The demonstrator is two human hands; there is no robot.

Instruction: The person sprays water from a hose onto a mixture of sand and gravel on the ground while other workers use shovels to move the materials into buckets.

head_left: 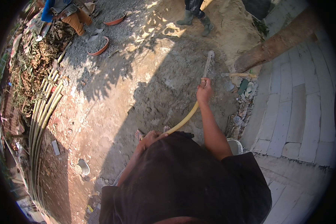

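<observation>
A yellow hose runs between my two hands, bending up and away to the right. My right hand is wrapped round it close to its mouth, arm stretched forward. From that end a white jet of water shoots away from me over the wet ground. Near my waist my left hand is closed round a lower part of the hose; my dark shirt hides some of its fingers. My bare toes show just beyond it.
Bamboo poles and dry leaves lie at left. Two orange basins, one full of gravel, stand near a seated person. Another person's boots are ahead. A block wall, thick trunk and white bucket are at right.
</observation>
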